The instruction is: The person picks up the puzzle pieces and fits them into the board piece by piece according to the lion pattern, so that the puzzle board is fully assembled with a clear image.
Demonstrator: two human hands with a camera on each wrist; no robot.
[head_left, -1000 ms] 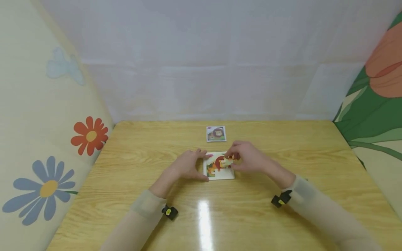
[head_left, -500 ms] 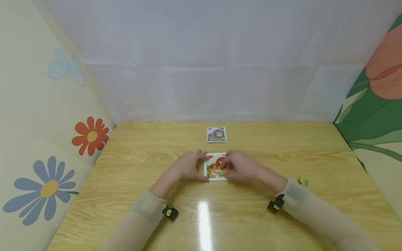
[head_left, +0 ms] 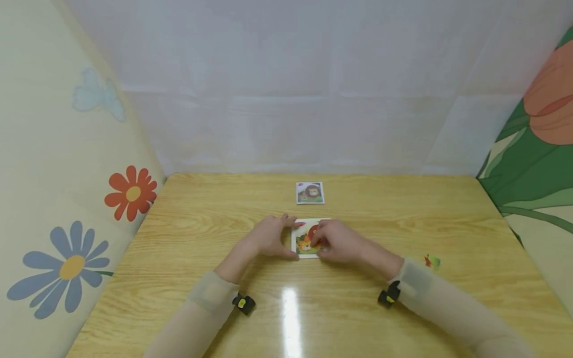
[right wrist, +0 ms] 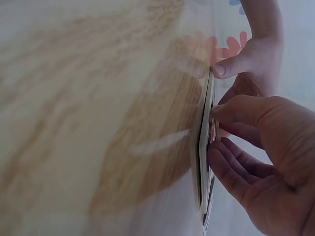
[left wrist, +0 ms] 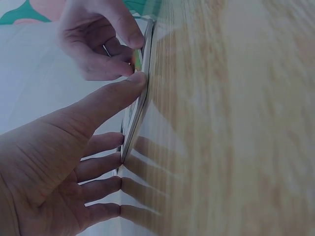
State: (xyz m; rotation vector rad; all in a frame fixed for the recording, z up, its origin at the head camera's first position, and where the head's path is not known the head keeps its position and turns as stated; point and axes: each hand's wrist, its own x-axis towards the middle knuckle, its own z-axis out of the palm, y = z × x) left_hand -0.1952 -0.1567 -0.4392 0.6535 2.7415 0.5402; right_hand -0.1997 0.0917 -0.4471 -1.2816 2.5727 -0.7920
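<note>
A square, white-edged jigsaw puzzle board (head_left: 293,242) with a red-maned lion and an orange cub lies flat at mid-table. At its left side rests my left hand (head_left: 268,237), thumb at the near corner and straight fingers toward the far edge. My right hand (head_left: 342,242) is over the board's right part and covers it. Between its thumb and fingers it pinches a puzzle piece, whose green and orange edge (left wrist: 138,60) shows in the left wrist view, right at the board's surface. In the right wrist view the right fingertips meet the picture side of the board (right wrist: 204,162).
Behind the board lies a small picture card (head_left: 310,193) with a similar lion. A loose green and red puzzle piece (head_left: 431,260) sits on the wooden table (head_left: 215,199) beside the right forearm. A white cloth (head_left: 286,99) hangs along the table's back edge.
My right hand has moved left and toward me with its puzzle piece, from above the board's right side down onto it. The left hand stays put. The loose piece by the right sleeve is now uncovered.
</note>
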